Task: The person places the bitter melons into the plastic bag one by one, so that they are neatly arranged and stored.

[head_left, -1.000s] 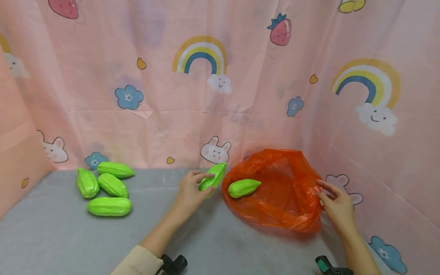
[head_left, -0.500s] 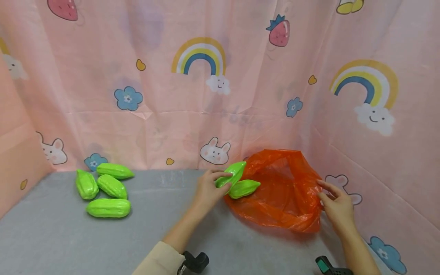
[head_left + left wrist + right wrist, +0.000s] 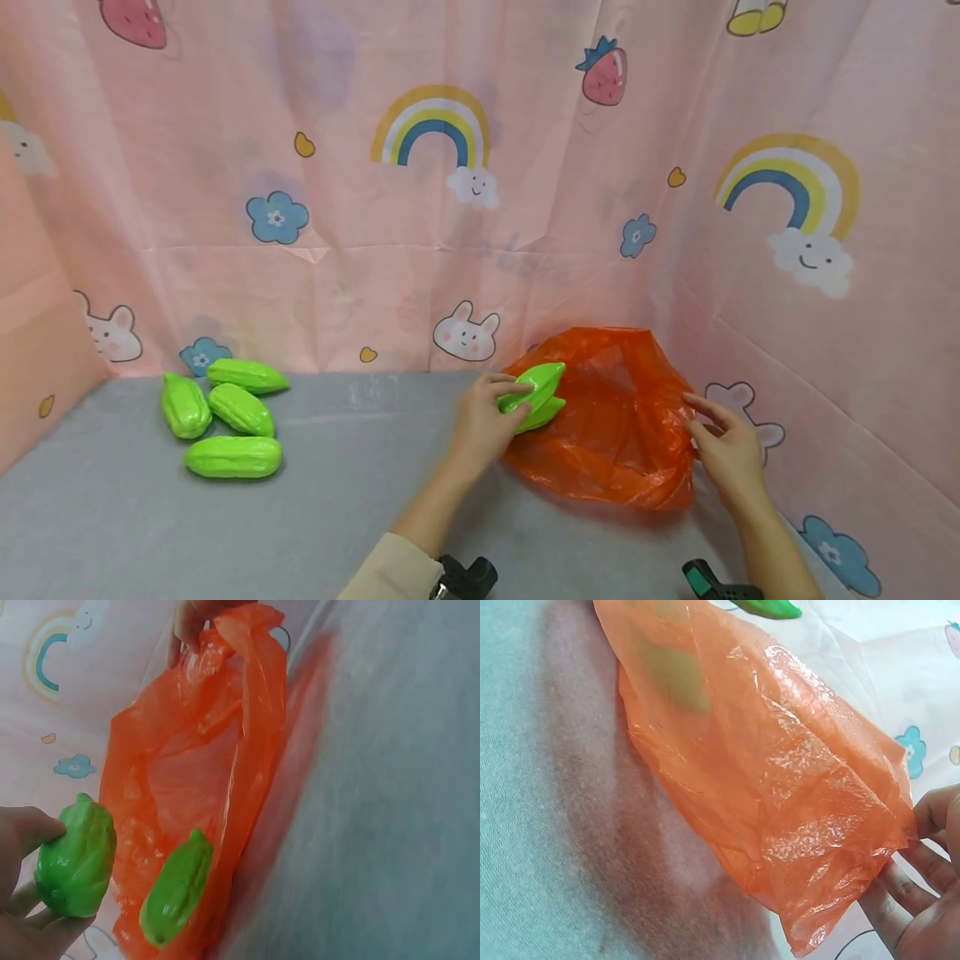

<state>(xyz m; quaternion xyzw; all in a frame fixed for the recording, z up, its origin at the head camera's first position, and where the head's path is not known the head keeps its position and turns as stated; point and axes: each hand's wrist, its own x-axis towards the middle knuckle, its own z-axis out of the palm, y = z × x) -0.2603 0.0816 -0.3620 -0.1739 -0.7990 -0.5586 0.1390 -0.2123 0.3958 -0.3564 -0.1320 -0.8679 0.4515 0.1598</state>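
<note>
Green vegetable (image 3: 546,381) gripped between thumb and fingers of left hand (image 3: 483,421), at left side of red bag's (image 3: 618,446) mouth. Inside mouth, second vegetable (image 3: 177,891) seen. Bag's right end pinched by right hand (image 3: 731,450). If brushed by vegetable, soft bag could be folded inward, entry blocked. Four more vegetables (image 3: 242,409) seen far left, on grey table (image 3: 315,517).

Green ridged fruits (image 3: 233,457) number six: four grouped near the far left corner of the tabletop (image 3: 337,500), one pinched in the left hand (image 3: 483,421), and one lying in the plastic bag (image 3: 615,417). There is one such bag, orange-red, towards the far right corner, its side held by the right hand (image 3: 727,446). That makes two hands, with two black wrist devices (image 3: 465,577), one apiece. The backdrop (image 3: 360,292) plainly shows two whole rainbows (image 3: 433,104), two strawberries (image 3: 604,77) and four blue flowers (image 3: 277,217).
</note>
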